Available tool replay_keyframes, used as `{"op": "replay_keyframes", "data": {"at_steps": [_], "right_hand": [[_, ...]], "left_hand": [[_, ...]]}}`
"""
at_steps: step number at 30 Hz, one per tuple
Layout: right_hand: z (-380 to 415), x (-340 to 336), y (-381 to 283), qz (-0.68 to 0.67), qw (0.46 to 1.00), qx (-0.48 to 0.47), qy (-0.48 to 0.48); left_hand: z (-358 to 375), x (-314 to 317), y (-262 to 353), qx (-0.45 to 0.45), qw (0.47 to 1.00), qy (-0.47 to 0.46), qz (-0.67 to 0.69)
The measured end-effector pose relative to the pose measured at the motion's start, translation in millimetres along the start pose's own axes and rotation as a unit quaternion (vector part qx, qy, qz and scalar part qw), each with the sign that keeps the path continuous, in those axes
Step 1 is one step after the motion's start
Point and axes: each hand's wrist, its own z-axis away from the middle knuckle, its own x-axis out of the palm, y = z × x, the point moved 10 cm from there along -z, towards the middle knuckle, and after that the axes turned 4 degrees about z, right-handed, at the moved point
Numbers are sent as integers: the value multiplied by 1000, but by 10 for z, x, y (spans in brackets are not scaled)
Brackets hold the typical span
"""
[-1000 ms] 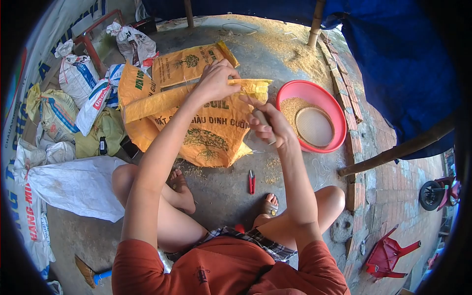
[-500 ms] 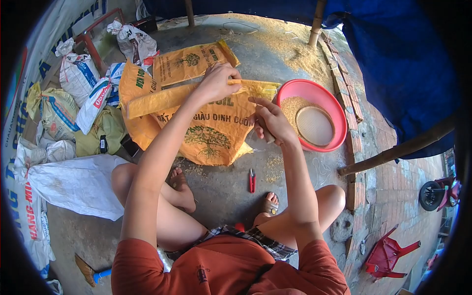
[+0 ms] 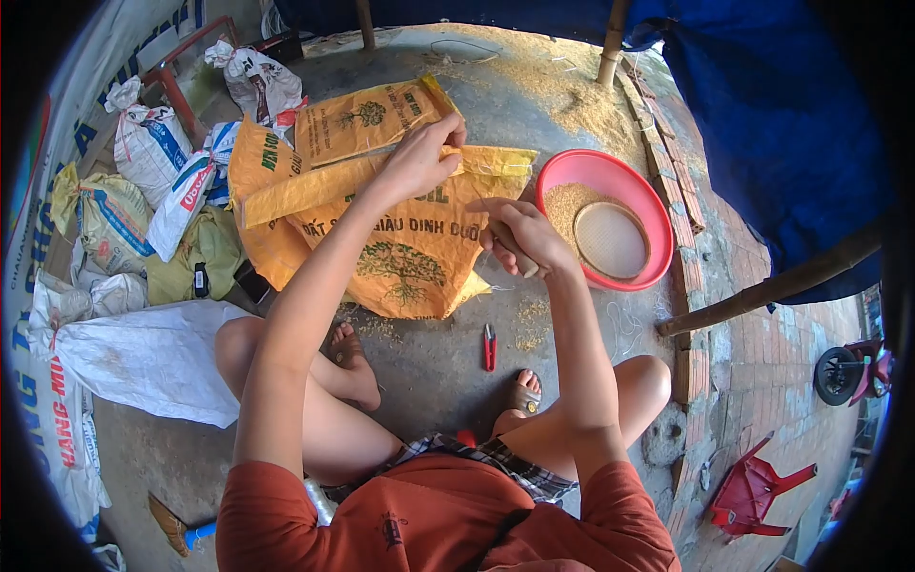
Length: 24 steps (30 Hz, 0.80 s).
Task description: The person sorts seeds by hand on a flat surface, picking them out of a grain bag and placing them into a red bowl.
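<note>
An orange printed sack [image 3: 400, 272] lies over other orange sacking in front of me, its upper edge folded into a yellow-orange band. My left hand [image 3: 424, 162] pinches that folded edge near its middle. Over the sack's right side, my right hand [image 3: 522, 234] has its fingers wrapped round a short wooden handle [image 3: 515, 250], with the index finger stretched to the left; any tip of the tool is too small to make out. Right of this hand stands a pink basin [image 3: 658, 214] with grain and a round sieve [image 3: 611, 240] in it.
Red-handled snips [image 3: 490, 349] lie on the floor between my feet. Filled sacks [image 3: 151, 143] and a white sack [image 3: 143, 357] are at the left. Loose grain [image 3: 586, 110] is spread at the back. A bamboo pole [image 3: 772, 286] and an overturned red stool [image 3: 748, 491] stand out at right.
My right hand has shifted slightly left and down over the sack, with its index finger now pointing left. My left hand keeps its pinch on the fold, slightly further left.
</note>
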Motion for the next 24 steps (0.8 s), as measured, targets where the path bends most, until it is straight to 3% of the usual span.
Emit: {"op": "replay_keyframes", "data": {"at_steps": [3, 5, 6, 8, 9, 13, 24], "right_hand": [[-86, 5, 118, -5, 1000, 4, -30], [-101, -54, -92, -62, 990, -126, -5], [-138, -72, -67, -61, 990, -126, -5], [-35, -531, -185, 81, 945, -197, 250], [-2, -600, -166, 57, 940, -187, 280], [-72, -683, -76, 103, 929, -194, 297], [-111, -608, -45, 112, 931, -188, 292]], "left_hand": [[-8, -18, 29, 19, 1000, 14, 16], [13, -52, 77, 25, 999, 22, -33], [23, -73, 121, 31, 996, 31, -81], [54, -24, 181, 76, 988, 63, -115], [90, -13, 305, 122, 977, 94, -149], [181, 203, 474, 163, 965, 97, -183], [205, 214, 431, 164, 954, 148, -203]]}}
